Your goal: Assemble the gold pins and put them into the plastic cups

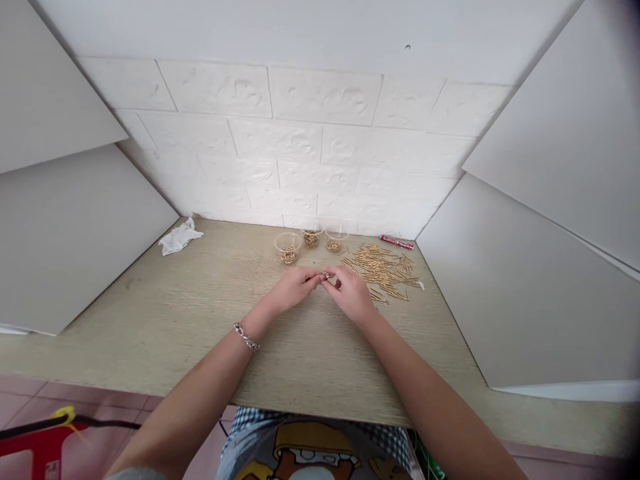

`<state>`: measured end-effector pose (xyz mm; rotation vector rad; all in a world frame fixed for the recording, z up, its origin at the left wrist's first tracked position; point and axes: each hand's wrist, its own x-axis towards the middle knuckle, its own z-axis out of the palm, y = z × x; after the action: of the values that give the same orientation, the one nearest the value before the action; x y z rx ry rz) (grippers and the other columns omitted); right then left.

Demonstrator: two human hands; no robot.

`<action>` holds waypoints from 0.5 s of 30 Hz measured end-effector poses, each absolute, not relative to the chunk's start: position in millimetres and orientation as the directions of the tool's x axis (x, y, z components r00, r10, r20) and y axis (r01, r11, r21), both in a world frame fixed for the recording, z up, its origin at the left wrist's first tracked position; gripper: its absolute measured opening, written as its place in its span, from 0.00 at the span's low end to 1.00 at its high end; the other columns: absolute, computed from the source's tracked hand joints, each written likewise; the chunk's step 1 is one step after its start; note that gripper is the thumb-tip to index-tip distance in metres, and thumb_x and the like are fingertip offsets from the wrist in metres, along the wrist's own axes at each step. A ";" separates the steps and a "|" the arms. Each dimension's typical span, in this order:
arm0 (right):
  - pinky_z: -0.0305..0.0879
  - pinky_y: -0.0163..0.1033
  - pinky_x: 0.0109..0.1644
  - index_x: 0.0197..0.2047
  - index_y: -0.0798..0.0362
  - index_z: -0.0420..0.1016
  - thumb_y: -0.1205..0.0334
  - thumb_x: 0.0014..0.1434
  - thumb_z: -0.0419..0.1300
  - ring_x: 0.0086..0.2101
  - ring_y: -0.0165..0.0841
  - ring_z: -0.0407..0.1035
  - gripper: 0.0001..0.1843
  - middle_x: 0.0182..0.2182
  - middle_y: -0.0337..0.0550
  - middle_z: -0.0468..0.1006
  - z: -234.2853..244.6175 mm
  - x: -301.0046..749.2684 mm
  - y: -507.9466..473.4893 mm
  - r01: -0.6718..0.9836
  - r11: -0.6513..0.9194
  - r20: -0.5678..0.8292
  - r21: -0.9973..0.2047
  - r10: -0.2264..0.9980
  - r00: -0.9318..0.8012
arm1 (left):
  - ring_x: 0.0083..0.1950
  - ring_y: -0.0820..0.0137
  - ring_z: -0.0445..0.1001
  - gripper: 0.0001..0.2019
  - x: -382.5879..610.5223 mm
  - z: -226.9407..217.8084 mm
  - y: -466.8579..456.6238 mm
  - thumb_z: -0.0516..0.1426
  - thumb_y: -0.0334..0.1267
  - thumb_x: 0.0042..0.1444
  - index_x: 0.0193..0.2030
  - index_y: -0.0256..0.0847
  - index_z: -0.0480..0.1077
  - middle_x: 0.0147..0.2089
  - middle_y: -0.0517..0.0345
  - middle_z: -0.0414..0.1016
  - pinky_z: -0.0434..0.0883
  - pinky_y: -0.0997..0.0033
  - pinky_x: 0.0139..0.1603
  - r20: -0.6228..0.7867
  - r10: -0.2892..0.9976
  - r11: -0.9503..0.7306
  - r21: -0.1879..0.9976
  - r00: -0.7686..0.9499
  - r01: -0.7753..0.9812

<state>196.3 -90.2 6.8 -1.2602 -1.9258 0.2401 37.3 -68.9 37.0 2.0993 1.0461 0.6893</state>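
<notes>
Left hand (295, 287) and right hand (350, 292) meet mid-table, fingertips pinched together on a tiny shiny metal piece (326, 275). It looks light, stiff and slippery, so best gripped at its ends. Loose pile of thin gold metal pins (383, 267) lies right; three small clear plastic cups (289, 248) stand beyond on the pale wooden table (175, 313).

Soft, even daylight fills the scene, bright on the white wall (320, 133) and side panels (75, 233), with no glare. Only faint shadows fall under the hands (325, 290) on the pale table (175, 313). The wide lens bends straight lines outward towards the edges. The small gold parts (383, 267) are too fine to resolve; the lower corners darken and soften.
</notes>
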 end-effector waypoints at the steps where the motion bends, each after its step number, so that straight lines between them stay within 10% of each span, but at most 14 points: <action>1: 0.62 0.36 0.31 0.39 0.52 0.70 0.59 0.54 0.56 0.23 0.27 0.63 0.10 0.32 0.41 0.73 7.0 196.0 -90.4 0.684 0.474 0.518 -0.554 0.840 -0.162 | 0.24 0.77 0.55 0.19 37.8 37.2 -69.3 0.45 0.45 0.56 0.21 0.36 0.63 0.19 0.64 0.57 0.53 0.76 0.26 0.156 0.833 -0.443 0.763 0.531 0.471; 9: 0.61 0.34 0.32 0.38 0.51 0.70 0.60 0.52 0.58 0.23 0.27 0.63 0.09 0.32 0.38 0.73 8.7 194.0 -92.2 0.670 0.415 0.510 -0.615 0.858 -0.064 | 0.26 0.76 0.59 0.19 43.0 35.4 -70.2 0.46 0.49 0.54 0.27 0.35 0.67 0.22 0.63 0.61 0.56 0.76 0.27 0.099 0.895 -0.308 0.842 0.434 0.443; 15: 0.60 0.37 0.35 0.38 0.52 0.71 0.59 0.54 0.57 0.26 0.30 0.65 0.08 0.32 0.42 0.74 6.6 195.0 -91.2 0.735 0.475 0.498 -0.483 0.840 -0.215 | 0.27 0.73 0.61 0.15 36.1 33.5 -66.0 0.48 0.44 0.55 0.27 0.38 0.69 0.23 0.60 0.66 0.56 0.74 0.30 0.178 0.821 -0.504 0.673 0.542 0.542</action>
<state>195.0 -91.2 6.6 -1.3037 -1.9936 0.1828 36.1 -66.0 33.5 2.2255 1.0974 0.6606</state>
